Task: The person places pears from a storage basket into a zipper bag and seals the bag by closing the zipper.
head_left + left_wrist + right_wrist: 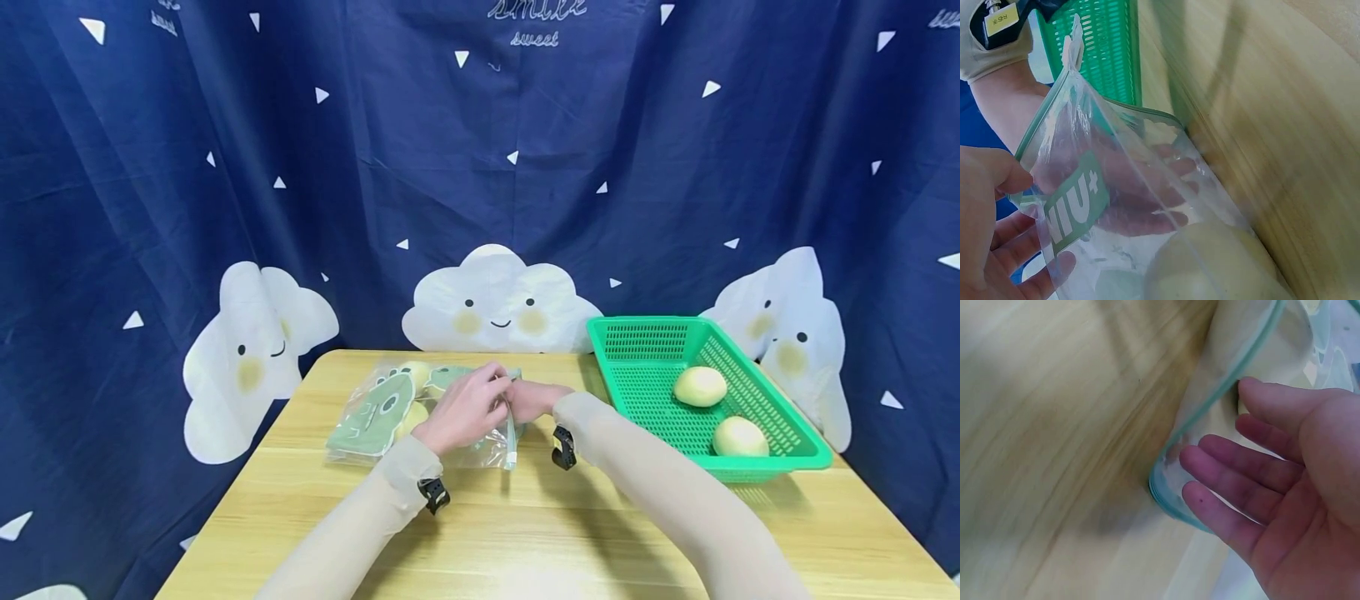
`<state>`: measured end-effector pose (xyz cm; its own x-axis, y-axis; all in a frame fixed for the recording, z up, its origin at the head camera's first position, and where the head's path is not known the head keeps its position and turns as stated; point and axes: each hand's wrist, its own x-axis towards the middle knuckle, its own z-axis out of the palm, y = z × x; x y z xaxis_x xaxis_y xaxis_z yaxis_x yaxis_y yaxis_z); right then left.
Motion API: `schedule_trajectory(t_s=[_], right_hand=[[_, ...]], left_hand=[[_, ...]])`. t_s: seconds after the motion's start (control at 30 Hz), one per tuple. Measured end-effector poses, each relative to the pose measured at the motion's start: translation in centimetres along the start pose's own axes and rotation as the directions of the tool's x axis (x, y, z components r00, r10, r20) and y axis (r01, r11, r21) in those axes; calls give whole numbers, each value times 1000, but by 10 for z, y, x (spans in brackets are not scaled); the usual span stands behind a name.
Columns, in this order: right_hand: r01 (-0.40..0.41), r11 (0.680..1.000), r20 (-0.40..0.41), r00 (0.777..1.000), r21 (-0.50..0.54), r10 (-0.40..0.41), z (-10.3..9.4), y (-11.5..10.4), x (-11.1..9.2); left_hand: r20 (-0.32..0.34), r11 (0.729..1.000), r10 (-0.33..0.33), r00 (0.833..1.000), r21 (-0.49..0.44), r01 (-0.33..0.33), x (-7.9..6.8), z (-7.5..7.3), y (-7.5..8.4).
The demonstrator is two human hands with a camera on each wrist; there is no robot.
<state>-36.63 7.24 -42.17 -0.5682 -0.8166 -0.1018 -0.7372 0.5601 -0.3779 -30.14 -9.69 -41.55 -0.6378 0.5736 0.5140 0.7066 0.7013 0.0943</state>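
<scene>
A clear zip bag [495, 454] with a green cartoon print lies on the table, its mouth towards the right. Inside it are pale yellow potatoes [1200, 269], partly hidden by the print. My left hand [467, 408] pinches the upper edge of the bag's mouth between thumb and fingers. Through the clear film in the left wrist view, my right hand [1129, 194] shows inside the opening. Its fingers [1235, 462] are loosely spread near a potato and hold nothing. The left hand partly covers the right one in the head view.
To the right stands a green plastic basket [637, 433] with two potatoes [701, 387] in it. The wooden table [480, 542] carries everything, and a dark blue curtain [450, 183] hangs along its back edge.
</scene>
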Motion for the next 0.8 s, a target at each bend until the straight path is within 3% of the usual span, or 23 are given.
schedule_trajectory(t_s=[0.17,0.33,0.47,0.67,0.8], right_hand=[[-115,993,73,991,25,113,-9,-1,-4],[-134,991,138,981,-8,134,-22,-2,-12],[-141,987,151,977,-79,152,-33,-1,-22],[-126,990,164,977,-71,136,-48,3,-41],[-172,981,142,973,-88,183,-58,4,-54]], left_hand=[[4,1000,-4,1000,-12,4,0,1,0],[1,1000,3,1000,-2,-3,1,3,-2],[19,1000,-7,1000,3,7,1,3,-3],[52,1000,-19,998,-14,20,2,5,-2],[58,1000,-18,998,-12,19,2,6,-2]])
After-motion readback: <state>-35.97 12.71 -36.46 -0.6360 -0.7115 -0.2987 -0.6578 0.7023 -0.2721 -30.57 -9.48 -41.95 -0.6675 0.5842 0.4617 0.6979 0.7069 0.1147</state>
